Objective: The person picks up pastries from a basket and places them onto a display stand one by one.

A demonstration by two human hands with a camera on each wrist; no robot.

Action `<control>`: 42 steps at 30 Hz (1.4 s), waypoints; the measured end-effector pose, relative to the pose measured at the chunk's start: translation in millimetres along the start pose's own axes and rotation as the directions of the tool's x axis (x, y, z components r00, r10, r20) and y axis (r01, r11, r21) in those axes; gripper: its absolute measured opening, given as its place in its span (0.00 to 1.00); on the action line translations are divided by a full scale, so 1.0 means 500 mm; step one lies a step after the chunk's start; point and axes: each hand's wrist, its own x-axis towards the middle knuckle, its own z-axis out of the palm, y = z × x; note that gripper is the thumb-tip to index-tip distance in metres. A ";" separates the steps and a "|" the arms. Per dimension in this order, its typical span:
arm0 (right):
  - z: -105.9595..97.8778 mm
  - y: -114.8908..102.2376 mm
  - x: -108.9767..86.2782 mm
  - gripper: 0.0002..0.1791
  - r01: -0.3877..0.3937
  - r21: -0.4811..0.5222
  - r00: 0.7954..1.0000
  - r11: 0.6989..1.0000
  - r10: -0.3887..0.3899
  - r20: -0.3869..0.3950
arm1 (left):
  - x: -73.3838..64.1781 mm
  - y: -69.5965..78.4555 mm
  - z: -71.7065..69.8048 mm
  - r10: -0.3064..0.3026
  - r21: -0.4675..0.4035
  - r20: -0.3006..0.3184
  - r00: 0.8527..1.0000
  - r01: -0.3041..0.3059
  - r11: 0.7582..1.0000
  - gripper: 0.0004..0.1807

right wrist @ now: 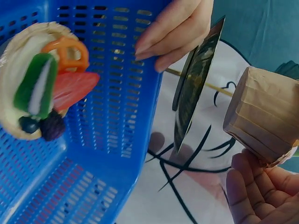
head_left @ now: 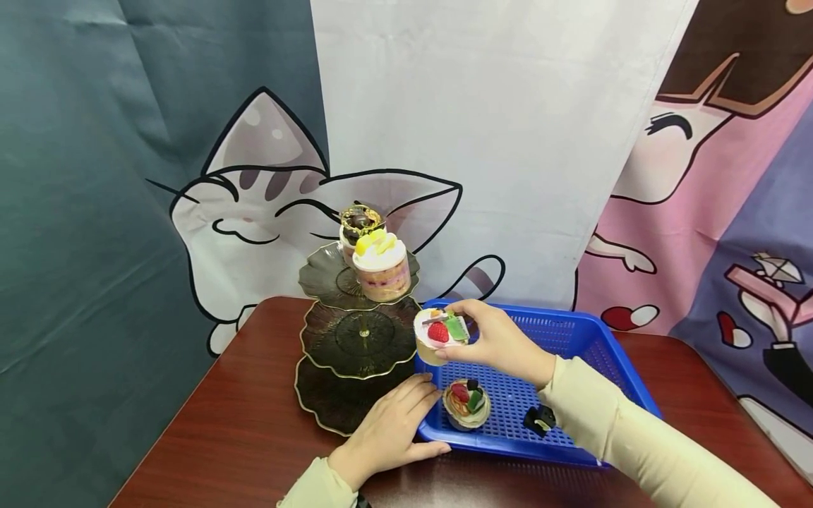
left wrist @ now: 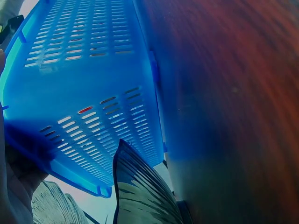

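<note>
My right hand (head_left: 498, 346) holds a cupcake (head_left: 427, 347) topped with a strawberry and a green slice, between thumb and fingers above the basket's left end. In the right wrist view its pleated paper cup (right wrist: 264, 114) shows from below. With fingers laid over the rim at the near left corner, my left hand (head_left: 387, 430) rests on the blue basket (head_left: 600, 331). Inside that basket sits another fruit-topped cupcake (head_left: 466, 416). Left of the basket stands a dark three-tier stand (head_left: 330, 342) with gold edges. On its top tier are a yellow-topped cake cup (head_left: 383, 271) and a chocolate-topped one (head_left: 356, 220).
A reddish-brown wooden table (head_left: 209, 430) carries the stand and basket. A small black item (head_left: 540, 420) shows beside my right sleeve, over the basket. Behind the table hangs a cloth (head_left: 508, 141) printed with cartoon figures.
</note>
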 end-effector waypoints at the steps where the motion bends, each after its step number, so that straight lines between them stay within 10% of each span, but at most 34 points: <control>1: 0.003 -0.005 0.004 0.35 0.005 0.003 1.000 1.000 -0.005 0.005 | 0.000 0.000 0.000 -0.001 -0.002 -0.001 1.000 0.001 1.000 0.35; 42: 0.166 -0.121 0.151 0.27 0.054 -0.019 0.998 0.998 -0.054 0.024 | -0.003 0.001 -0.001 -0.006 0.050 -0.004 1.000 0.007 0.999 0.38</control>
